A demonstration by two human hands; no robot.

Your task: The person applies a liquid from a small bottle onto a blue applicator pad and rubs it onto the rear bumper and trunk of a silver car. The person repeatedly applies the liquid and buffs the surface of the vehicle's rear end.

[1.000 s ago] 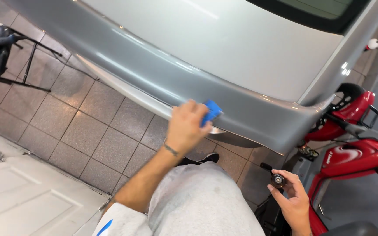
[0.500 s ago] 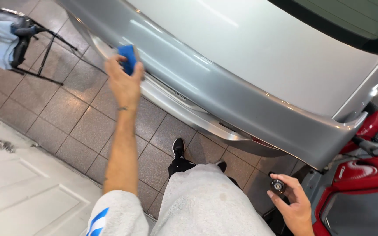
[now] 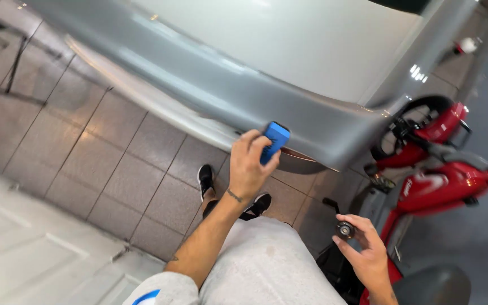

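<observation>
Your left hand [image 3: 248,169] pinches the blue sponge block [image 3: 275,141] against the silver bumper [image 3: 210,93]: likely light, soft; hold its sides. Right hand [image 3: 368,254] grips a small black cap [image 3: 344,230].

You stand on a grey tiled floor [image 3: 114,164] with dark grout; red scooters [image 3: 441,181] park at your right under bright overhead light.
</observation>
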